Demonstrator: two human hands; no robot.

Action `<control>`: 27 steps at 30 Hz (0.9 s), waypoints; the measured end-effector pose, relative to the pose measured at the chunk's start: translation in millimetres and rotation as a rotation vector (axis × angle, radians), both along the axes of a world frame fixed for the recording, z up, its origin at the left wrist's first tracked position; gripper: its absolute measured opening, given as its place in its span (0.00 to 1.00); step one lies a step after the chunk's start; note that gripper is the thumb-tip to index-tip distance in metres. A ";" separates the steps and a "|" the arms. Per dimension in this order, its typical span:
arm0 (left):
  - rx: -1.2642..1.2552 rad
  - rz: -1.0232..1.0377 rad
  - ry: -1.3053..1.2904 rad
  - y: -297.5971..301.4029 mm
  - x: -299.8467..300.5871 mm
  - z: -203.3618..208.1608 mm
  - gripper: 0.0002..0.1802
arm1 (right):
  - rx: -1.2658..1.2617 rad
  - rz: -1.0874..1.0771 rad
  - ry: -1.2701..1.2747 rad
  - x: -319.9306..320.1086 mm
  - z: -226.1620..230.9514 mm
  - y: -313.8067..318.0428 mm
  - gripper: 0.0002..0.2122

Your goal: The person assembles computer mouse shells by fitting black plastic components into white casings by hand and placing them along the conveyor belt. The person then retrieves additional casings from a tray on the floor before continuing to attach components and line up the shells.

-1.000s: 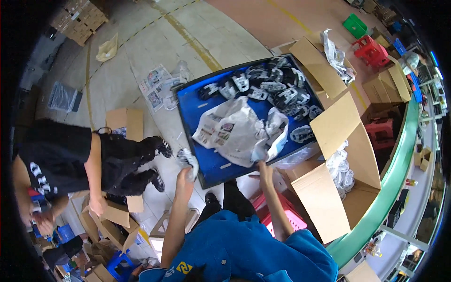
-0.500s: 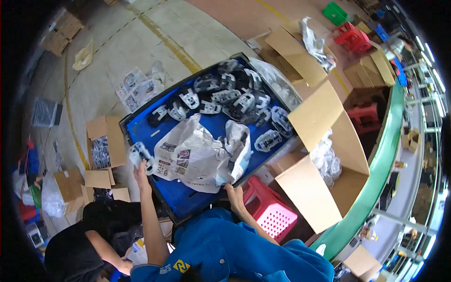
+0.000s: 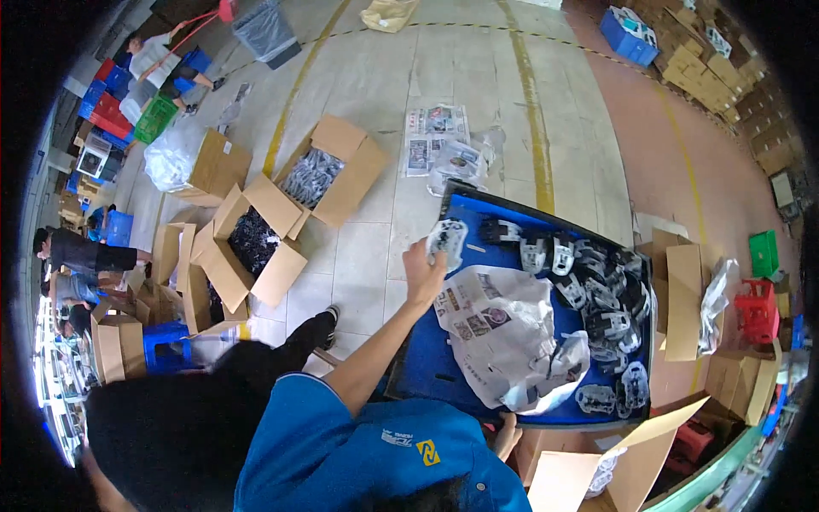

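My left hand [image 3: 421,277] is closed on a small pale grey plastic housing [image 3: 449,241] with openings in it. It holds the housing up by the left rim of a blue tray [image 3: 426,350] with a black edge. My right hand [image 3: 508,437] grips the tray's near rim, its fingers partly hidden. A crumpled newspaper sheet [image 3: 495,328] lies in the tray's left and middle part. Several similar grey and black housings [image 3: 606,299] are heaped along the far and right sides of the tray.
Open cartons of small parts [image 3: 314,175] stand on the floor to the left. More newspaper [image 3: 439,141] lies beyond the tray. An open carton [image 3: 627,465] sits close at the near right. A person in black [image 3: 188,418] is bent close by on my left.
The view has swung left, so the tray now appears farther right. My left hand still holds the housing beside the tray's left rim; my right hand stays at the near rim.
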State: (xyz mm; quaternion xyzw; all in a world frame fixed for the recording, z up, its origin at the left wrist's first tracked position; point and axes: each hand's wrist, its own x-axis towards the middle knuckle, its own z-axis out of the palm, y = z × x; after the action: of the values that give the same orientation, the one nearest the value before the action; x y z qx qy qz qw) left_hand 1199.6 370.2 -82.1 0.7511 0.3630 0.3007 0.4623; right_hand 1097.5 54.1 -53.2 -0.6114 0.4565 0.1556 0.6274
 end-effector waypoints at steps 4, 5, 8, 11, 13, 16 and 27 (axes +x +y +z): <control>-0.079 -0.068 -0.045 11.6 31.7 57.0 0.15 | 0.022 0.047 0.043 13.6 28.8 26.7 0.19; -0.077 -0.071 -0.013 13.2 39.0 70.7 0.15 | 0.013 0.053 0.035 18.4 34.6 32.3 0.19; 0.177 -0.078 -0.008 21.5 42.1 73.8 0.17 | 0.002 0.087 0.022 17.4 29.3 41.9 0.19; 0.251 -0.086 0.202 20.4 49.2 63.8 0.20 | -0.003 0.117 0.007 28.0 24.5 49.4 0.18; 0.053 -0.208 0.591 22.5 57.7 74.5 0.21 | -0.010 0.132 0.000 28.9 23.0 52.3 0.18; -0.100 -0.360 0.625 47.4 76.6 40.1 0.21 | -0.010 0.175 -0.013 27.2 24.8 56.6 0.18; 0.281 -0.225 0.309 60.3 48.7 -10.5 0.21 | -0.050 0.178 -0.028 13.7 19.9 100.6 0.16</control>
State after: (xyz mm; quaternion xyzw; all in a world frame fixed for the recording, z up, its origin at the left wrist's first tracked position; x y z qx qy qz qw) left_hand 1248.4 430.5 -92.6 0.8809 0.2979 0.1760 0.3229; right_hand 1111.2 154.7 -33.3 -0.6669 0.3954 0.1907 0.6021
